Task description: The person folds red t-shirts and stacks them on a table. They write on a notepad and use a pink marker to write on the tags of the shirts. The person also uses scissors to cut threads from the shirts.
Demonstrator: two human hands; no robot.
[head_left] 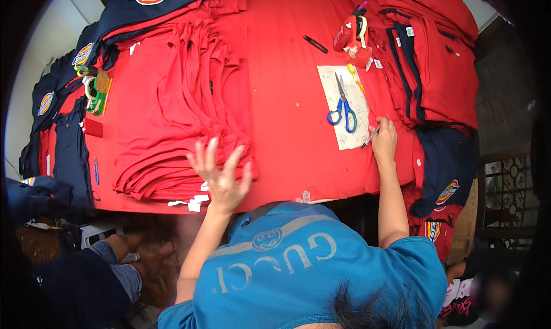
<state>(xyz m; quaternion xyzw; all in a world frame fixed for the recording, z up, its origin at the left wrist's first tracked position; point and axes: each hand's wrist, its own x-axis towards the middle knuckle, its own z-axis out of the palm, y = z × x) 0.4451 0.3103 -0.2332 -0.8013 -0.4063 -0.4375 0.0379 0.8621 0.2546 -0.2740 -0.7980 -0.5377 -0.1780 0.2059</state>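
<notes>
My left hand (222, 177) is open, its fingers spread over the front right corner of a tall stack of folded red garments (155, 105). White tags (194, 206) stick out from the stack's front edge near it. On the other side my right hand (385, 140) is closed on a slim pen (370, 138), held at the right edge of a handwritten sheet of paper (360, 105). Blue-handled scissors (343, 101) lie on that sheet, blades pointing away from me. Beside them rests a yellow tool (356, 78), too small to make out.
Red cloth (287, 139) covers the table. Red and navy garments (445, 76) are piled at right, navy ones (143, 13) at far left. A tape roll (361, 31) and black snips (315, 43) lie at the back. A seated person (92, 271) is at lower left.
</notes>
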